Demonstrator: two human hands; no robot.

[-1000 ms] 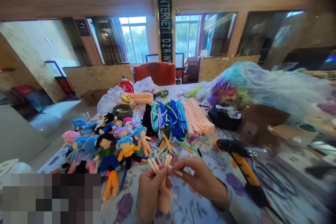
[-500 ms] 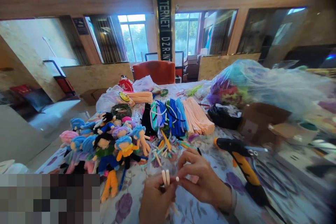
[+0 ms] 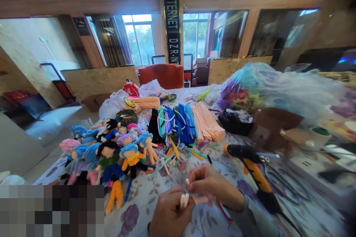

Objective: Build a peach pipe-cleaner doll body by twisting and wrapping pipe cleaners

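Both hands meet low in the centre of the frame, close above the bench with its flowered cloth: the left hand is closed into a fist around a small bundle of pale pipe-cleaner pieces, whose blunt ends stick up side by side between thumb and forefinger, apparently so that they stay aligned; the right hand, just beside and touching it, pinches one more pale piece at its tip, fingers curled narrow, as if holding it against the bundle. Reading from the left of the frame: a crowd of finished fuzzy dolls with blue, pink and black hair lies heaped together at centre left, clear of the working spot. Next, short cut scraps lie scattered just beyond the hands, within easy reach. Behind them, sorted by colour, lie bundles of black, green and blue stems and a flat sheaf of peach stems. To the right, a black and orange glue gun lies on its side, nozzle toward the stems, beside the right hand. Farther right are a brown cardboard box and, above it, a large clear bag of coloured material; the far right edge is too blurred to read.
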